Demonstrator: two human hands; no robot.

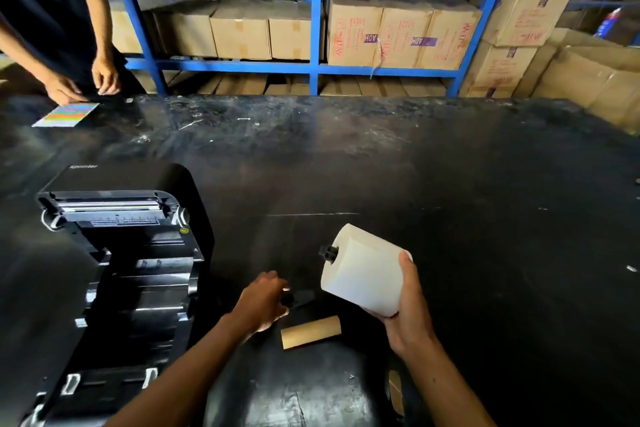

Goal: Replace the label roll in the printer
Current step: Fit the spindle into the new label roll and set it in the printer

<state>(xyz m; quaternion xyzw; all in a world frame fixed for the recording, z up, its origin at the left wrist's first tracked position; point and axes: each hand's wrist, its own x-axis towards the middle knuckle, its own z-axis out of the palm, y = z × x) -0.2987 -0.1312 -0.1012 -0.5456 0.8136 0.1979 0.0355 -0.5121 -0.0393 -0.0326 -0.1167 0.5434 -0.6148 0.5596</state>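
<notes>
A black, scuffed tabletop (415, 166) filled most of the frame, with blue shelving (317, 21) stacked with cardboard boxes (401, 31) across the top and a second person (52, 10) standing at the upper left over a coloured sheet (65, 114). At the lower left sat the printer (117, 253), its lid thrown open and its roll bay bare, so the old roll was already out. Right of centre the right hand (408, 308) held the new label roll (363, 270) clear of the tabletop, its grip wrapped around the roll's near end; a black spindle (329, 251) poked out of the core on the side facing the printer. Below the roll, the empty cardboard core (311, 332) lay on the tabletop, just beside the left hand (265, 302). That hand's grip was curled narrow over a small black part (300, 298) on the tabletop, probably a spindle end piece, though whether the fingers had actually closed on it could not be told. The step in hand looked like fitting the new roll onto its holder. The next move would likely call for lifting that black part, seating it on the spindle so the roll sat centred, and then carrying the assembly left to lower it level into the open bay.
</notes>
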